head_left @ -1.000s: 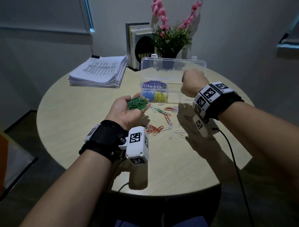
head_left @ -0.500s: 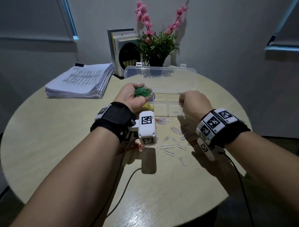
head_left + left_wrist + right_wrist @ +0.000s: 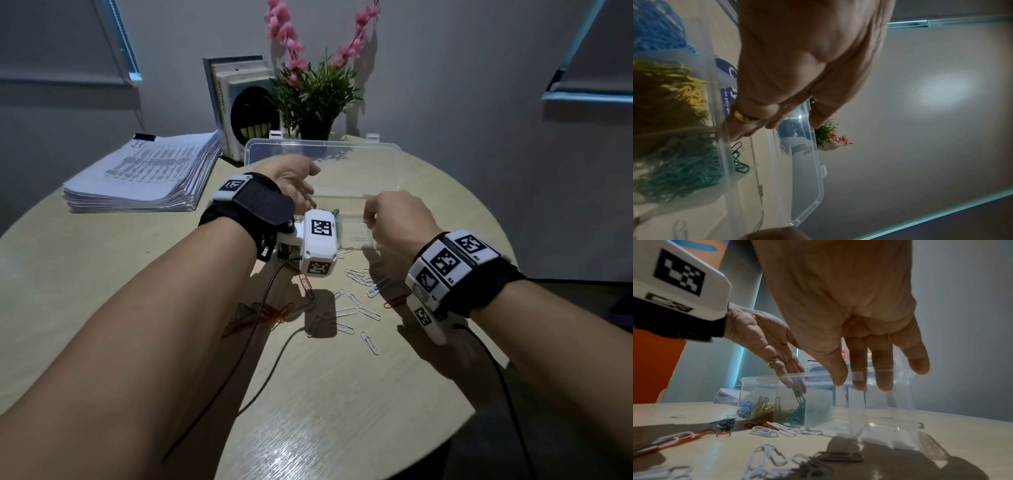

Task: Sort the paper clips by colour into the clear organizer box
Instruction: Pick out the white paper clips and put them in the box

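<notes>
Head cam sits high, looking forward and down over both forearms at the clear organizer box (image 3: pixel 346 205). Left wrist cam is rolled sideways, right up against the box (image 3: pixel 719 146), facing past the fingers toward its open lid. Right wrist cam sits low near the tabletop, facing the box (image 3: pixel 838 402) front-on. All three share that box

The box (image 3: pixel 359 161) is clear glossy plastic. The tabletop (image 3: pixel 342 411) is pale wood-grain laminate with a soft sheen. Clips (image 3: pixel 368 313) look smooth, coated wire. Wrist straps (image 3: pixel 260 205) are matt black cloth.
</notes>
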`<move>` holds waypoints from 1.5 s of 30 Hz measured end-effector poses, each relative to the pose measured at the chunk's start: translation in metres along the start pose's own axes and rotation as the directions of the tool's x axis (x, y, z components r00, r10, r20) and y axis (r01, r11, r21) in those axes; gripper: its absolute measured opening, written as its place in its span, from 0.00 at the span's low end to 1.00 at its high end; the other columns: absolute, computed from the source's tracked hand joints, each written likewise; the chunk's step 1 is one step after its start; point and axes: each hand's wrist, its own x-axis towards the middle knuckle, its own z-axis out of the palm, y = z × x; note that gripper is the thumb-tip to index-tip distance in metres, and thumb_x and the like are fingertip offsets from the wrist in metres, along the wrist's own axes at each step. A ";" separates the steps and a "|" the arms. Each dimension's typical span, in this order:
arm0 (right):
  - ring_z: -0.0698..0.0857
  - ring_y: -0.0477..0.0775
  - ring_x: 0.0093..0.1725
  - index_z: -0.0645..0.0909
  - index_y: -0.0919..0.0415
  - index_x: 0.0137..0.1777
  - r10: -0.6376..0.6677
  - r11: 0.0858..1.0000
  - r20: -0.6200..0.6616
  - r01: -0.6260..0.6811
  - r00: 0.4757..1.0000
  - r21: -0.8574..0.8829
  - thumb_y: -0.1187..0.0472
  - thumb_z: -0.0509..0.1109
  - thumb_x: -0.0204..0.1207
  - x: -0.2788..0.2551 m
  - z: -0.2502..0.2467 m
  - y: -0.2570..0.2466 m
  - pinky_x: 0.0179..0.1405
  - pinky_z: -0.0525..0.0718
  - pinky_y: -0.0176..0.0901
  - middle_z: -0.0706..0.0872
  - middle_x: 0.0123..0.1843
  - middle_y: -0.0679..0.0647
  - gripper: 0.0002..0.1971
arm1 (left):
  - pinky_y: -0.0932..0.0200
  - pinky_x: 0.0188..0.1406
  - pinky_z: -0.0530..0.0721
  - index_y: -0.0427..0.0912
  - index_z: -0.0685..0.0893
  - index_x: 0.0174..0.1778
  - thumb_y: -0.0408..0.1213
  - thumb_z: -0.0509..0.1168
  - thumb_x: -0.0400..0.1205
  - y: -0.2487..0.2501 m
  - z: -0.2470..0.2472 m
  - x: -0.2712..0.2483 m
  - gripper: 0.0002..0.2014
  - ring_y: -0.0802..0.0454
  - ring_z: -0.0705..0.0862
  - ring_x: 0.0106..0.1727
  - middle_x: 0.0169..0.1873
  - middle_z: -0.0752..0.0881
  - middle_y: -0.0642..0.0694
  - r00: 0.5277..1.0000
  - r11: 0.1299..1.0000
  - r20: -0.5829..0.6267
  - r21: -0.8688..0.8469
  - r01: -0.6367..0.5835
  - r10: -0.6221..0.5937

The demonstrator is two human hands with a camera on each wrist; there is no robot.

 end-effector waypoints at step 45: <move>0.88 0.52 0.37 0.88 0.60 0.43 -0.159 0.982 0.505 0.189 0.848 -0.010 0.69 0.72 0.70 -0.008 0.007 -0.086 0.34 0.85 0.42 0.86 0.30 0.50 0.06 | 0.67 0.32 0.75 0.49 0.84 0.43 0.41 0.72 0.75 -0.108 -0.082 -0.072 0.04 0.60 0.78 0.35 0.33 0.81 0.59 0.939 0.022 0.262 0.962 -0.273 0.222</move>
